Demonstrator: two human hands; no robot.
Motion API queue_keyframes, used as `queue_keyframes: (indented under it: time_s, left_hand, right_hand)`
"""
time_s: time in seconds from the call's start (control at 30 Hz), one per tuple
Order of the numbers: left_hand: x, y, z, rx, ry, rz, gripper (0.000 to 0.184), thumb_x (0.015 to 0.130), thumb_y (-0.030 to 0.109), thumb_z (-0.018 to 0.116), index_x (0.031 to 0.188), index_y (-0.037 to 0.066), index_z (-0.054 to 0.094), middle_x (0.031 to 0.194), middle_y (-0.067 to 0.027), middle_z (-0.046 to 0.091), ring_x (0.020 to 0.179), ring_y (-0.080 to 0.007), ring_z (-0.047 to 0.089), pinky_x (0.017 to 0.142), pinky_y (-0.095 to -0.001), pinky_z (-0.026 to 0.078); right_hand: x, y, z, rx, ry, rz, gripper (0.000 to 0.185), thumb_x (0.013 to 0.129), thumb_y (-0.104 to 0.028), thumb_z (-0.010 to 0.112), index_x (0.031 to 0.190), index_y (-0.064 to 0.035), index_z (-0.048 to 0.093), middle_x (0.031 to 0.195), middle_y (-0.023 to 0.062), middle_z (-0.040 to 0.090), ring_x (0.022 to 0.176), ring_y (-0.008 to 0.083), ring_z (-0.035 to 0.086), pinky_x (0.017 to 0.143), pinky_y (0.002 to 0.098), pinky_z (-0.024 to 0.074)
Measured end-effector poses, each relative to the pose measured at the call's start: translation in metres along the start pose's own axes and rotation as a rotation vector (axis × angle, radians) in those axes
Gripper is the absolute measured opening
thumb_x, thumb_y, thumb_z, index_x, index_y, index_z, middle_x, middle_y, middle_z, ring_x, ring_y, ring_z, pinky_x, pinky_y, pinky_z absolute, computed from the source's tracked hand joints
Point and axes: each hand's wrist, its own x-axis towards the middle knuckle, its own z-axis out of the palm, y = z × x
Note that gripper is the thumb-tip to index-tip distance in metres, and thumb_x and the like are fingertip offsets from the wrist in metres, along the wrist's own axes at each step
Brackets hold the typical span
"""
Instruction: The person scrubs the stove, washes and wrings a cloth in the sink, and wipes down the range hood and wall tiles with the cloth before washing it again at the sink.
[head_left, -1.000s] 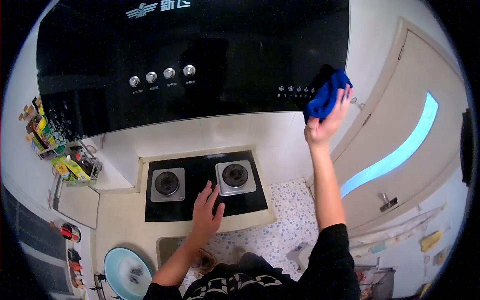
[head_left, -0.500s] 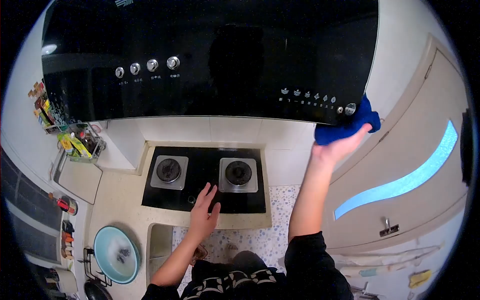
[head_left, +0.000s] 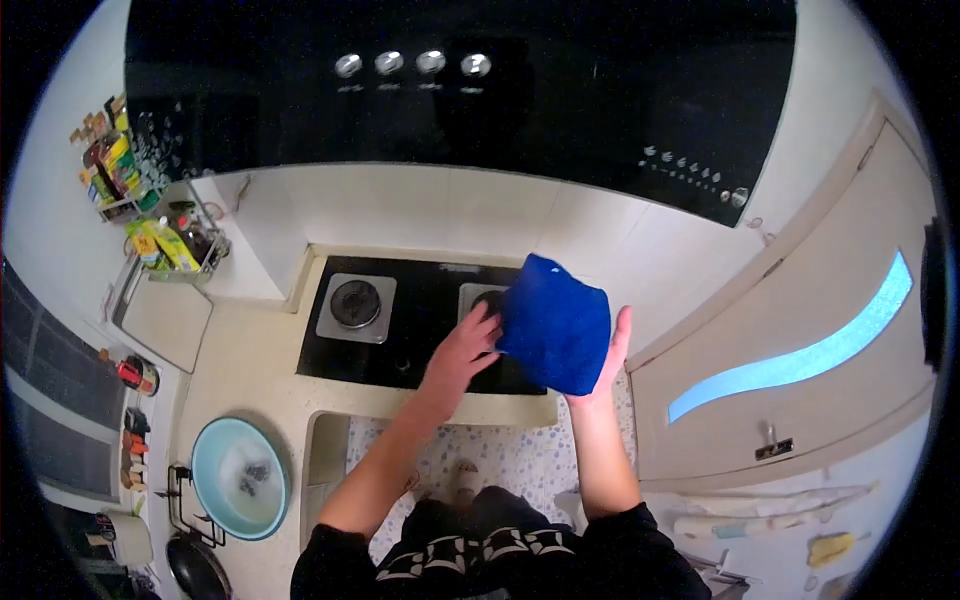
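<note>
A: Right hand (head_left: 600,386) first. Fingers?
B: Mostly behind the blue cloth (head_left: 556,325); cannot tell whether they are clamped on it. One digit stands up clear of the cloth's right edge, apart from it. Cloth lies across the palm side, spread fairly flat.
A: Left hand (head_left: 456,364)?
B: Fingers slightly apart, lightly bent, tips at the cloth's left edge. Contact looks likely; a pinch I cannot confirm. Back of hand toward the camera.
A: Arm pose?
B: Left forearm slants up and rightward from the black sleeve. Right forearm rises nearly upright, wrist just below the cloth. Both hands at about one level, cloth between them.
A: Cloth position?
B: In front of the black cooktop (head_left: 420,365), at its right side, partly hiding the right burner (head_left: 470,297). Below the range hood (head_left: 600,90), well apart from it.
A: Nearby?
B: Light-blue basin (head_left: 201,478), suds inside, on the counter (head_left: 245,375) to the left.
</note>
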Motion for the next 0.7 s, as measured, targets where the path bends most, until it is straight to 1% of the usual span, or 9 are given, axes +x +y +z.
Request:
queue_keyframes:
  time_s: [0.07,0.1,0.2,0.3,0.4,0.5,0.6,0.7]
  left_hand:
    - [0.008,0.008,0.018,-0.089,0.025,-0.06,0.047,0.108,0.021,0.051,0.152,0.007,0.044,0.141,-0.0091,0.059,0.125,-0.0168,0.059,0.102,-0.0313,0.05]
    - [0.01,0.01,0.024,-0.136,0.035,-0.088,0.044,0.108,0.023,0.052,0.148,0.006,0.048,0.136,-0.0077,0.062,0.121,-0.015,0.061,0.1,-0.0299,0.051]
    - [0.009,-0.005,0.025,0.051,0.156,-0.07,0.043,0.109,0.031,0.051,0.137,0.0,0.059,0.125,-0.0101,0.068,0.113,-0.0168,0.062,0.099,-0.0299,0.049]
    - [0.008,-0.011,0.03,0.409,0.224,0.046,0.037,0.107,0.03,0.055,0.124,-0.002,0.066,0.105,-0.0103,0.073,0.095,-0.015,0.064,0.09,-0.0295,0.051]
    - [0.009,-0.012,0.052,0.533,0.265,0.135,0.037,0.107,0.029,0.055,0.121,-0.003,0.066,0.097,-0.0118,0.072,0.088,-0.0153,0.065,0.084,-0.0297,0.052]
    - [0.02,-0.019,0.071,0.518,0.224,0.148,0.037,0.107,0.03,0.057,0.127,0.001,0.066,0.104,-0.0093,0.072,0.092,-0.0143,0.064,0.084,-0.0296,0.051]
    - [0.034,-0.033,0.098,0.004,0.261,-0.265,0.034,0.106,0.029,0.056,0.13,0.005,0.062,0.109,-0.0043,0.071,0.092,-0.0147,0.067,0.084,-0.0305,0.055]
    - [0.056,-0.056,0.135,-0.195,0.159,-0.299,0.039,0.105,0.033,0.057,0.134,0.008,0.06,0.124,-0.0066,0.069,0.105,-0.0221,0.069,0.092,-0.0383,0.056]
  right_hand:
    - [-0.006,0.021,-0.008,-0.068,0.049,0.043,0.081,0.101,-0.063,0.043,0.156,-0.0039,0.038,0.158,0.0196,0.042,0.143,0.0398,0.043,0.12,0.0568,0.0313]
    - [-0.011,0.028,-0.002,-0.112,0.064,0.067,0.079,0.1,-0.062,0.045,0.154,-0.0043,0.04,0.155,0.0194,0.046,0.14,0.0393,0.046,0.118,0.0561,0.0347]
    - [-0.023,0.031,-0.004,-0.099,0.073,0.111,0.077,0.101,-0.061,0.045,0.153,-0.0046,0.042,0.153,0.019,0.049,0.139,0.0384,0.048,0.117,0.055,0.0366]
    - [-0.034,0.025,-0.007,-0.138,0.17,0.077,0.072,0.102,-0.059,0.042,0.151,-0.0066,0.044,0.148,0.0182,0.053,0.131,0.0375,0.055,0.11,0.0526,0.0454]
    - [-0.044,0.011,-0.014,-0.184,0.2,0.043,0.071,0.102,-0.06,0.043,0.15,-0.0062,0.045,0.146,0.0174,0.055,0.13,0.0362,0.056,0.108,0.0514,0.047]
    - [-0.051,-0.01,-0.031,-0.364,0.281,-0.008,0.071,0.102,-0.059,0.045,0.149,-0.006,0.046,0.146,0.0167,0.055,0.129,0.0354,0.057,0.108,0.0497,0.0473]
    - [-0.059,-0.042,-0.045,-0.38,0.309,-0.003,0.068,0.103,-0.056,0.046,0.148,-0.0051,0.046,0.146,0.0164,0.055,0.128,0.0346,0.057,0.108,0.0489,0.0469]
    - [-0.067,-0.087,-0.062,-0.268,0.196,0.008,0.064,0.103,-0.051,0.047,0.147,-0.0046,0.049,0.145,0.0165,0.056,0.128,0.0331,0.057,0.11,0.0473,0.0459]
